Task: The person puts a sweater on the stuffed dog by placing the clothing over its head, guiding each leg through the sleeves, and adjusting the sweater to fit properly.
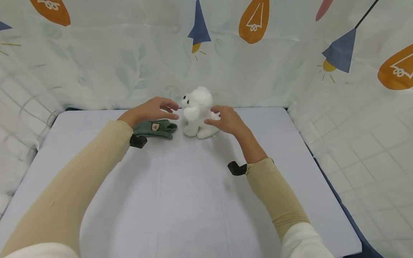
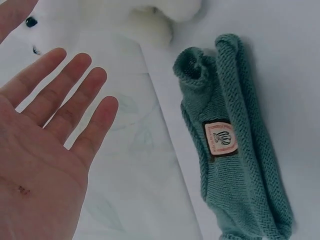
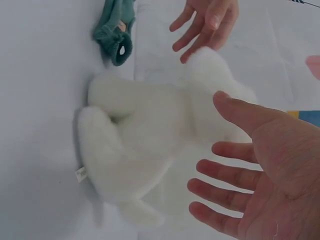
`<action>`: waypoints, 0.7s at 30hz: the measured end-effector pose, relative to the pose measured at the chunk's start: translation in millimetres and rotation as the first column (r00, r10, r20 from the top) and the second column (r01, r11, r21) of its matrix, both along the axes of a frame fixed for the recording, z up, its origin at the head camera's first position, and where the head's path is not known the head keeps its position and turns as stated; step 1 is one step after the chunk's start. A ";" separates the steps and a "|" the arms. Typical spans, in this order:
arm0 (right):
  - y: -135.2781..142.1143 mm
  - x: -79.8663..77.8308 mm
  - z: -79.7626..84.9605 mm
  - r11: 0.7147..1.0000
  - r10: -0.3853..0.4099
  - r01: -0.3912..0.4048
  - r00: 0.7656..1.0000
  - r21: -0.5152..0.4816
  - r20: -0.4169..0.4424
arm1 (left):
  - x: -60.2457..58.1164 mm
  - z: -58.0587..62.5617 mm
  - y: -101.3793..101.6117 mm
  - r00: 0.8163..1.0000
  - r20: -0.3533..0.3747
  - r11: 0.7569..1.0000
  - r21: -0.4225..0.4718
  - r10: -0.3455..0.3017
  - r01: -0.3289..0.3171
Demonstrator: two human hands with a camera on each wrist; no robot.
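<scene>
A white plush dog [image 1: 200,114] with dark eyes and nose sits upright near the back of the table, facing left. My left hand [image 1: 154,109] hovers in front of its face, its spread fingers [image 2: 92,125] holding nothing. Below that hand lies a small green knitted sweater [image 2: 227,145], folded flat, with a pink-and-black patch on its front. At the plush dog's other side is my right hand [image 1: 227,120], fingers apart and thumb toward the head. In the right wrist view its thumb [image 3: 240,111] overlaps the head; whether it touches the fur I cannot tell.
A white-covered table [image 1: 180,200] spreads out in front of the person. Behind it hangs a pale curtain [image 1: 129,53] printed with orange and blue lamps. Black wrist cameras [image 1: 237,168] stick out below both wrists.
</scene>
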State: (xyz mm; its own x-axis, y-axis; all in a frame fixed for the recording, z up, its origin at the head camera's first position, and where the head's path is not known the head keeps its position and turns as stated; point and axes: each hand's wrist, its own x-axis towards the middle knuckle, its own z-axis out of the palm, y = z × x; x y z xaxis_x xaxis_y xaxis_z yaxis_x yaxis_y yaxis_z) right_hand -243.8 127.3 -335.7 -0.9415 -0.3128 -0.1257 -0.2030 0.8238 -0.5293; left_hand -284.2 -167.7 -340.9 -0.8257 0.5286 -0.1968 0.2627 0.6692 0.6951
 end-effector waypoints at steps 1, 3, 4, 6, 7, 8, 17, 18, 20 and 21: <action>0.1 -1.2 0.9 1.000 -0.006 0.006 1.000 -0.010 0.004 | -1.8 1.2 -0.1 1.000 -0.003 1.000 0.002 0.004 -0.004; -0.1 -3.1 2.1 0.999 -0.026 0.026 1.000 -0.024 0.004 | -4.6 4.4 1.0 1.000 -0.009 1.000 0.005 0.006 -0.005; -0.4 -3.6 2.6 0.999 -0.040 0.040 0.999 -0.032 0.003 | -6.0 5.9 1.8 1.000 -0.017 1.000 0.002 0.007 -0.007; -1.3 -4.6 3.2 0.996 -0.072 0.072 0.997 -0.053 -0.001 | -8.5 9.5 4.3 1.000 -0.026 1.000 -0.001 0.011 -0.011; -2.0 -5.1 3.4 0.994 -0.087 0.087 0.996 -0.062 -0.006 | -9.8 11.2 5.5 0.999 -0.029 1.000 -0.002 0.013 -0.013; -2.9 -5.6 3.6 0.992 -0.103 0.102 0.995 -0.071 -0.012 | -11.4 12.5 7.0 0.999 -0.029 1.000 -0.002 0.017 -0.017; -15.0 -11.0 0.8 0.966 -0.179 0.182 0.983 -0.182 0.033 | -21.7 20.8 19.4 0.999 -0.026 1.000 0.010 0.020 -0.019; -16.4 -12.2 0.4 0.964 -0.183 0.187 0.982 -0.191 0.039 | -23.3 20.4 20.4 1.000 -0.021 1.000 0.017 0.018 -0.017; -19.2 -14.0 0.6 0.958 -0.190 0.197 0.980 -0.208 0.050 | -25.7 20.3 23.2 1.000 -0.011 0.999 0.032 0.008 -0.008; -20.4 -14.9 0.6 0.957 -0.192 0.197 0.980 -0.212 0.046 | -26.8 20.1 24.6 1.000 -0.005 0.999 0.039 0.002 -0.002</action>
State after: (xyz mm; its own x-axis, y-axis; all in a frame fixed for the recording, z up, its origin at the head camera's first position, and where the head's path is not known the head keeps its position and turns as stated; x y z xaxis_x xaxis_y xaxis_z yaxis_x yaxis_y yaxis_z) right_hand -258.7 106.9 -335.2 -0.9842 -0.1460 -0.1002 -0.0344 0.7128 -0.7005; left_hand -311.0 -143.2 -320.8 -0.8278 0.5340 -0.1719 0.2651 0.6424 0.7190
